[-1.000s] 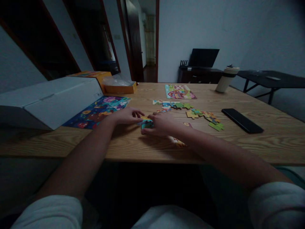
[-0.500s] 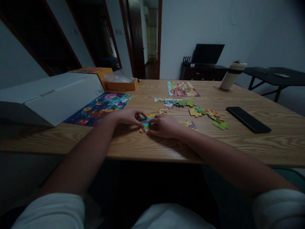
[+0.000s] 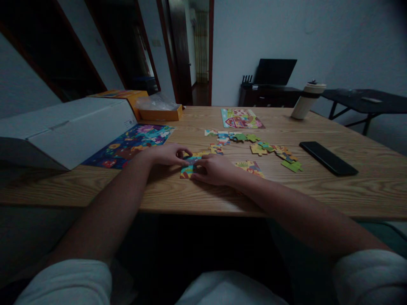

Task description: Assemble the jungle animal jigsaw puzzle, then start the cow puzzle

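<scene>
A small patch of colourful jigsaw pieces (image 3: pixel 185 173), blue and yellow, lies flat near the table's front edge. At its left side my left hand (image 3: pixel 167 155) is closed, thumb and forefinger tips on the pieces. My right hand (image 3: pixel 215 170) comes in from the other side, its bent fingers closed on the same patch and covering part of it. More joined pieces (image 3: pixel 251 167) lie just right of my right hand, partly behind it. Another piece (image 3: pixel 216 148) sits right behind the patch.
Loose jigsaw pieces (image 3: pixel 240 137) stretch across the table's middle. A picture board (image 3: pixel 241 118) lies farther back, a dark blue picture sheet (image 3: pixel 127 144) beside the white box (image 3: pixel 82 127). An orange tray (image 3: pixel 162 114) holds clear plastic. To the right are a black phone (image 3: pixel 327 158) and a tumbler (image 3: pixel 303 103).
Both hands and the patch of jigsaw pieces have shifted slightly left. More of the pieces to the right of my right hand shows. The whole view has also moved a little.
</scene>
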{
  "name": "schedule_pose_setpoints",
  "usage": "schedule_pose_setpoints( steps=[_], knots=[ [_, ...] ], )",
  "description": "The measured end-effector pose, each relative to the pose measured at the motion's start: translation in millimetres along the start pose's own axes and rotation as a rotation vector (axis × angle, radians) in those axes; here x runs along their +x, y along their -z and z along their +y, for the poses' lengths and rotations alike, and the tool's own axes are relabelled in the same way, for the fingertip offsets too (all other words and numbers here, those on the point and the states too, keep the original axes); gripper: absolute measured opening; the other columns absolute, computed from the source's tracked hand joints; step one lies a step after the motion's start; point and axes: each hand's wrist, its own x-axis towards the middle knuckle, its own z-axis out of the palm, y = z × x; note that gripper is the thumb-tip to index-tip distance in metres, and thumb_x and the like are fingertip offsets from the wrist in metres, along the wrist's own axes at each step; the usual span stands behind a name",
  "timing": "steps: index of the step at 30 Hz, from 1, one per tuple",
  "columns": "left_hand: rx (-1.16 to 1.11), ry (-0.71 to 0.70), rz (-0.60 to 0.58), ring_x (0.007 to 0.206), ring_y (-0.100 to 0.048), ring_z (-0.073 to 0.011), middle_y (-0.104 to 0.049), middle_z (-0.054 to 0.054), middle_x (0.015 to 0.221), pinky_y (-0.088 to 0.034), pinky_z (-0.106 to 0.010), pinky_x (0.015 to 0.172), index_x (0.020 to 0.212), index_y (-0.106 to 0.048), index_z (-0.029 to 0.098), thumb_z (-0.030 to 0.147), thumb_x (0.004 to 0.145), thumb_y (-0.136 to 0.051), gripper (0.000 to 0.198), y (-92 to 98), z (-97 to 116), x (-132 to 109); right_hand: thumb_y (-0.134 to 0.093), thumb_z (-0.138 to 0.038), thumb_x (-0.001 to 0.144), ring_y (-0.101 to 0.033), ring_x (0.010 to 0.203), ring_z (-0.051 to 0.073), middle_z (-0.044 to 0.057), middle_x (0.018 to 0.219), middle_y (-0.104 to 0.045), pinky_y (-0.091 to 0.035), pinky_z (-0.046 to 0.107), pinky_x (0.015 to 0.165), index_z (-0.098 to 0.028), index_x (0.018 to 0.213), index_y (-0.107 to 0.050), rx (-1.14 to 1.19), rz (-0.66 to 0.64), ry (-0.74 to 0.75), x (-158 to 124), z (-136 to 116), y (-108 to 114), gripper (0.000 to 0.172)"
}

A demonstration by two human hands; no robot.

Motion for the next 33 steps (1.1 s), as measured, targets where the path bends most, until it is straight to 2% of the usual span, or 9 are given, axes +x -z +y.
schedule_pose_setpoints(
  steps=[5, 10, 15, 20, 27, 33],
  knots=[
    [0.023, 0.001, 0.008, 0.083, -0.062, -0.0182, -0.071, -0.003, 0.099, -0.042, -0.024, 0.07, 0.13, -0.061, 0.023, 0.059, 0.075, -0.067, 0.066, -0.8, 0.0, 0.6, -0.049, -0.05, 0.096, -0.064, 0.082, 0.02, 0.011, 0.1, -0.073, -0.041, 0.029, 0.07, -0.019, 0.12, -0.07, 0.028, -0.007, 0.037, 1.2, 0.0, -3.7, 0.044],
    [0.036, 0.009, 0.016, 0.083, -0.062, -0.0192, -0.071, -0.004, 0.099, -0.043, -0.025, 0.07, 0.132, -0.06, 0.022, 0.058, 0.075, -0.067, 0.069, -0.8, 0.0, 0.7, -0.049, -0.052, 0.096, -0.065, 0.085, 0.021, 0.012, 0.102, -0.073, -0.043, 0.03, 0.072, -0.019, 0.117, -0.07, 0.023, -0.013, 0.004, 2.0, 0.3, -5.6, 0.044],
    [0.037, 0.026, 0.013, 0.086, -0.063, -0.0201, -0.071, -0.006, 0.105, -0.043, -0.025, 0.071, 0.134, -0.058, 0.021, 0.06, 0.075, -0.066, 0.071, -0.8, 0.5, -0.2, -0.049, -0.053, 0.095, -0.064, 0.082, 0.02, 0.011, 0.101, -0.073, -0.041, 0.03, 0.069, -0.022, 0.123, -0.067, 0.029, -0.017, -0.014, 0.9, 1.4, -2.7, 0.046],
    [0.037, 0.013, 0.03, 0.097, -0.062, -0.0217, -0.068, -0.008, 0.119, -0.044, -0.025, 0.078, 0.131, -0.061, 0.021, 0.067, 0.077, -0.061, 0.071, -0.4, 0.6, -0.2, -0.05, -0.056, 0.093, -0.061, 0.072, 0.019, 0.01, 0.094, -0.073, -0.037, 0.03, 0.062, -0.022, 0.118, -0.069, 0.033, -0.028, -0.041, 0.6, 1.3, -1.2, 0.046],
    [0.062, 0.05, 0.017, 0.087, -0.062, -0.02, -0.071, -0.006, 0.106, -0.043, -0.025, 0.074, 0.136, -0.058, 0.022, 0.068, 0.077, -0.061, 0.075, -0.7, 5.3, -1.0, -0.052, -0.053, 0.092, -0.06, 0.069, 0.018, 0.008, 0.09, -0.073, -0.036, 0.03, 0.061, -0.023, 0.122, -0.067, 0.041, -0.021, -0.049, 0.5, 1.8, 0.8, 0.046],
    [0.078, 0.023, 0.018, 0.098, -0.061, -0.0202, -0.067, -0.007, 0.121, -0.043, -0.024, 0.08, 0.138, -0.056, 0.022, 0.069, 0.081, -0.056, 0.074, -1.8, 2.7, 0.0, -0.052, -0.052, 0.092, -0.061, 0.069, 0.019, 0.009, 0.089, -0.073, -0.037, 0.029, 0.061, -0.022, 0.121, -0.069, 0.032, -0.041, -0.04, -1.4, 2.3, 2.8, 0.045]
  ],
)
